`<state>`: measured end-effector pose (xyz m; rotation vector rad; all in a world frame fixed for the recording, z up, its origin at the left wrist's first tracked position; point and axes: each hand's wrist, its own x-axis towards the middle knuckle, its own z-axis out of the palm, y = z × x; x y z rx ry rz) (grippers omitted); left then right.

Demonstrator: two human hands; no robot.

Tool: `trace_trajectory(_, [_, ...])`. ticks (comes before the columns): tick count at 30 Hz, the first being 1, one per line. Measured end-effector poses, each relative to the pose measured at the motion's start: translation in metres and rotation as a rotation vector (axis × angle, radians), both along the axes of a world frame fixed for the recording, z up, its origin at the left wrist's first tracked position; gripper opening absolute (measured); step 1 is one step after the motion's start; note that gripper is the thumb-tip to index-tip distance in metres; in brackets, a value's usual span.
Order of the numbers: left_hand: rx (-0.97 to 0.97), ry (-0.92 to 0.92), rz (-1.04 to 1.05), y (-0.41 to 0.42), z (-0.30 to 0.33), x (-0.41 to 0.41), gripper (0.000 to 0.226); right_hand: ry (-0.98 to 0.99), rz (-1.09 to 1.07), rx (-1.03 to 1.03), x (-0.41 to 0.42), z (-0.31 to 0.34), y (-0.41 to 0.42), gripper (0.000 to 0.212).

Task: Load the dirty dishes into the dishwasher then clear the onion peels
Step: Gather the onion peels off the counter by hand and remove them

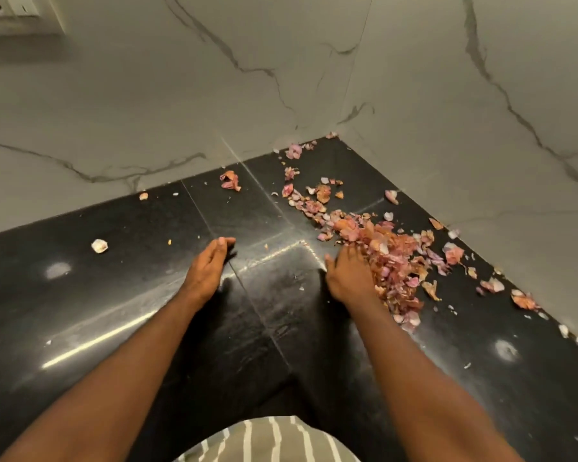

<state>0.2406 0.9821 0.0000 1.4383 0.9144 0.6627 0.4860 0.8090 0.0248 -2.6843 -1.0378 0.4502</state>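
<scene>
Where two marble walls (447,95) met in a corner, a black counter (114,311) spread out below them, glossy and streaked with light. Across its right half, running from the corner toward the near edge, lay the peels (391,258), pink and orange, thickest in a heap just right of centre and thinner along the right wall. Two bare forearms reached in from the bottom, above a striped cloth (271,441) at the lower edge. The right hand (349,278) lay palm down on the counter, its fingers straight and together, their outer side pressed against the left flank of the heap; the fingertips were partly lost among the peels, and it clasped nothing. The left hand (209,266) stood on its edge well apart from the heap, fingers straight and together, tips touching or just above the counter, holding nothing. A curled clump (231,181) sat alone near the back wall. A pale scrap (99,246) rested far to the left, apart from all else. A white switch plate (10,8) showed at the top left corner of the wall.
</scene>
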Motion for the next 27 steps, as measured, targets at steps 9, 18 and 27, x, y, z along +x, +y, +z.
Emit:
trace_trajectory(9, [-0.008,-0.012,0.014,-0.004,0.003,-0.002,0.043,-0.078,0.036,0.452,0.004,0.048,0.012,0.02])
trace_trajectory(18, [0.067,0.077,0.017,0.01,0.027,-0.023,0.034,0.2,0.665,0.198,-0.119,0.006,0.082,0.06])
trace_trajectory(27, [0.342,0.861,0.567,0.093,0.007,-0.128,0.083,0.257,0.678,0.236,-0.14,0.007,0.126,0.058])
